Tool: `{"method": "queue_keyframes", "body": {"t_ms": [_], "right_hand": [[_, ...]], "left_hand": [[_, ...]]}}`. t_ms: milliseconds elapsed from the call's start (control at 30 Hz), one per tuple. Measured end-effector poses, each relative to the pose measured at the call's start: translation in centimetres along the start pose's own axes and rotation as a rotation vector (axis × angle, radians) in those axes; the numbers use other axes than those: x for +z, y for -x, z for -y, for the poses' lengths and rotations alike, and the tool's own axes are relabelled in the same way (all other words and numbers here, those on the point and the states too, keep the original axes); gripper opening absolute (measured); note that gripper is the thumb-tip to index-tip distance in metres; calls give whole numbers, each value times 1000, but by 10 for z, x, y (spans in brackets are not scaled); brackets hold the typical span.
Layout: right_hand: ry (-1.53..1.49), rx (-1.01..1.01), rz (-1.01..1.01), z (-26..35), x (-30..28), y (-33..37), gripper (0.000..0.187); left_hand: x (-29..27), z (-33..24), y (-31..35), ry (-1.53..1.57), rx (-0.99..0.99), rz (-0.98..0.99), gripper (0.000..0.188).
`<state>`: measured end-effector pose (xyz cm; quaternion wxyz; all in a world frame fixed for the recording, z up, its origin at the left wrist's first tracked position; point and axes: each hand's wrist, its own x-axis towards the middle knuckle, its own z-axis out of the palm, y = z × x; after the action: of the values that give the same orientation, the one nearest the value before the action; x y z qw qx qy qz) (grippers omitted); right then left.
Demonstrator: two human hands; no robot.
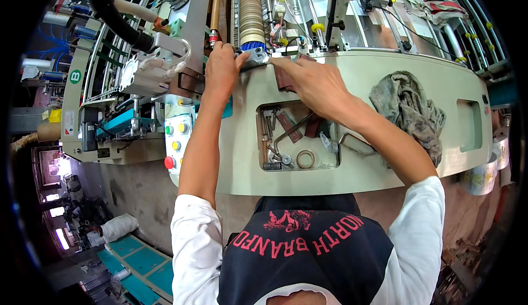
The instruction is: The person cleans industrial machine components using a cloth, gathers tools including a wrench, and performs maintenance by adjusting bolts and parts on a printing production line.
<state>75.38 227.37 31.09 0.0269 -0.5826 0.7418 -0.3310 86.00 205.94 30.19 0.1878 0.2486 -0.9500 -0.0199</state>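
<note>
Control box (pixel 177 140): pale panel with round green, yellow and red push-buttons, at the machine's left end.

Copper-coloured rod (pixel 218 3): smooth, slender, with a red fitting, running away from the person just beyond the left hand.

Left hand (pixel 221 71): bare, fingers curled, thumb reaching right to the near side of the metal block; how tightly the fingers close, and on what, cannot be told.

Metal block (pixel 256 56): silvery, small, hard-edged, with holes; located between the hands at the near end of the roller, right of the left thumb and left of the right fingertips. Its long side appears to lie crosswise, slightly tilted; both hands are about equally near.

Ribbed roller (pixel 251 14): tan, closely ringed, long axis pointing away from the person; blue bristly-looking collar (pixel 253 46) at its near end.

Brown sheet (pixel 284 79): flat, matt, partly under the right hand.

Right hand (pixel 322 88): fingers extended leftward, tips at the block's right end; whether they grip cannot be told.

Recessed tray (pixel 324 163): holds bolts (pixel 269 122), a bent metal rod (pixel 297 125) and a dull ring (pixel 298 159).

Rag (pixel 410 107): grey, crumpled, soiled cloth, on the smooth cream cover (pixel 363 176).
</note>
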Motion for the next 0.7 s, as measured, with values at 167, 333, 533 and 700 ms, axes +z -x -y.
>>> {"method": "queue_keyframes", "body": {"t_ms": [167,333,533,700], "right_hand": [[240,-2,57,1,38,-32,49],[341,66,48,8,57,-42,47],[318,169,69,20,77,-40,50],[103,289,21,39,101,-34,55]], "left_hand": [[-23,-13,45,65,17,-31,25],[-34,-12,68,283,-25,-33,25],[-17,-2,65,456,-8,-82,53],[2,1,47,509,-28,-134,58]]}}
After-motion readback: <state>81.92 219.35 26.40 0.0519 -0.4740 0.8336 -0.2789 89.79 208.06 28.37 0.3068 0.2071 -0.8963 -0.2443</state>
